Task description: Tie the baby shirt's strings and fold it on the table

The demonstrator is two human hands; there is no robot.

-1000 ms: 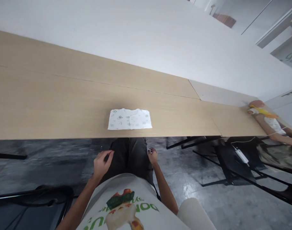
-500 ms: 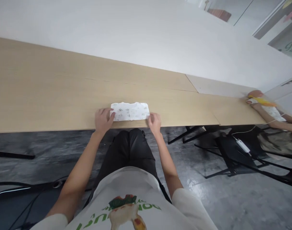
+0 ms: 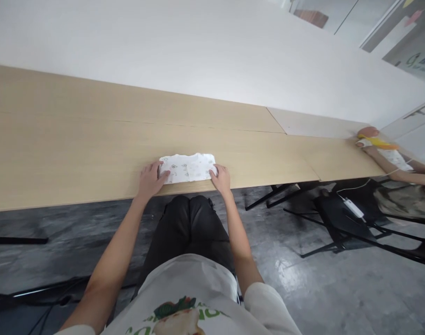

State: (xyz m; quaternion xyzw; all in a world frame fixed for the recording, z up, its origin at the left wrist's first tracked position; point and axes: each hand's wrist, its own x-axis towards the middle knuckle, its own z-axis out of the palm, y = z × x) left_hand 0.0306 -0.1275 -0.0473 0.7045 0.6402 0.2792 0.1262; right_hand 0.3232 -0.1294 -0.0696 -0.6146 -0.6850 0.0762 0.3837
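The left hand point(image 3: 151, 180) and right hand point(image 3: 221, 177) have come up onto the bench point(image 3: 76, 158) — now the folded shirt point(image 3: 187, 168), near the front edge, is spanned end to end. Each grip is half-curled, thumb on cloth; whether it pinches, I cannot tell.

Doll point(image 3: 393, 157) with yellow cloth point(image 3: 380, 142) beside co-worker's arm point(image 3: 383, 164); white corded block point(image 3: 354, 208) on black chair point(image 3: 333, 215); grey floor point(image 3: 268, 270)

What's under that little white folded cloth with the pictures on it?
The white cloth lies on the pale tabletop. The left hand and right hand are at its ends. The cloth covers the patch beneath, so I can't tell if anything's hidden there.
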